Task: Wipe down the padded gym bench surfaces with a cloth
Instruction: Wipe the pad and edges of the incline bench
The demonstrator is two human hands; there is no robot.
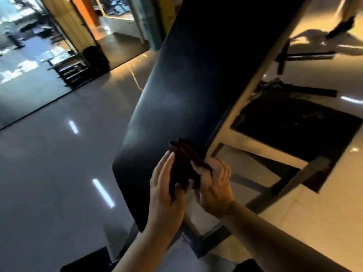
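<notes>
Over the pad's near end: a dark red, folded cloth (182,163) was held between both hands, in front of the black bench pad (186,85); whether it touched the pad could not be told.
Cloth against left fingers: the cloth lay along the inner side of the left hand (165,193), whose fingers (167,163) ran nearly straight up its left edge, with the thumb pressed onto its lower part.
Cloth against right fingers: the right hand (214,187) had its fingers curled over the cloth's right edge, gripping it there.
Left hand pose: palm turned inward toward the right hand, fingertips pointing away from the person, forearm rising from the bottom of the view.
Right hand pose: back of the hand up, knuckles bent, wrist angled in from the lower right, forearm bare.
Hands together: close, just apart, with the cloth filling the gap between them.
Bench pad: long and narrow, slanting away toward the top of the view, its near corner rounded.
Frame (255,152): pale bars under the pad's right side, standing over a dark mat (294,122).
Floor (49,173): glossy, with streaks of reflected light.
</notes>
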